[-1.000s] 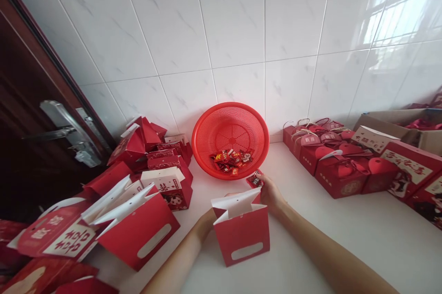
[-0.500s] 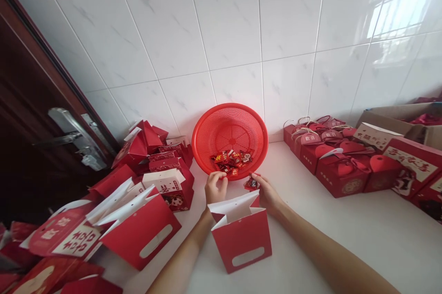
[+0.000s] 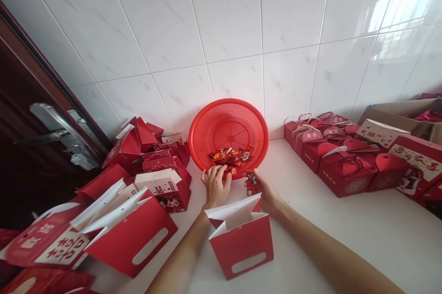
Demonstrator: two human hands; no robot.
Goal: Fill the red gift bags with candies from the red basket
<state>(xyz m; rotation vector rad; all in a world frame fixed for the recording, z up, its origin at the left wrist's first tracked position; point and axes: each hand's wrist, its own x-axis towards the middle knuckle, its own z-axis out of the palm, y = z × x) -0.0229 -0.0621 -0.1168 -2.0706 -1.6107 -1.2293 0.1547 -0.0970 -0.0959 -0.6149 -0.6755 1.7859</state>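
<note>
My left hand [image 3: 216, 186] is at the near rim of a red plastic basket [image 3: 197, 123], fingers spread and reaching over the edge toward the wrapped candies [image 3: 238, 157] inside. Its fingertips are partly hidden, and I see nothing held in it. Just right of the basket's near edge, my right hand [image 3: 265, 190] is closed on a small candy in a red and dark wrapper [image 3: 252, 181]. Between my forearms stands a red paper gift box [image 3: 241, 243], upright, its white-lined top gaping. An oval window is cut in its front.
Opened red gift boxes [image 3: 134, 234] crowd the left side, near a dark door with a metal handle [image 3: 65, 137]. Closed red boxes [image 3: 345, 176] with ties stand at the right, before a cardboard carton [image 3: 386, 112]. A tiled wall [image 3: 235, 17] rises behind the basket.
My left hand has gone from curled fingers at the rim to spread fingers over it. The right hand keeps its candy, now turned a little. The view has shifted slightly.
</note>
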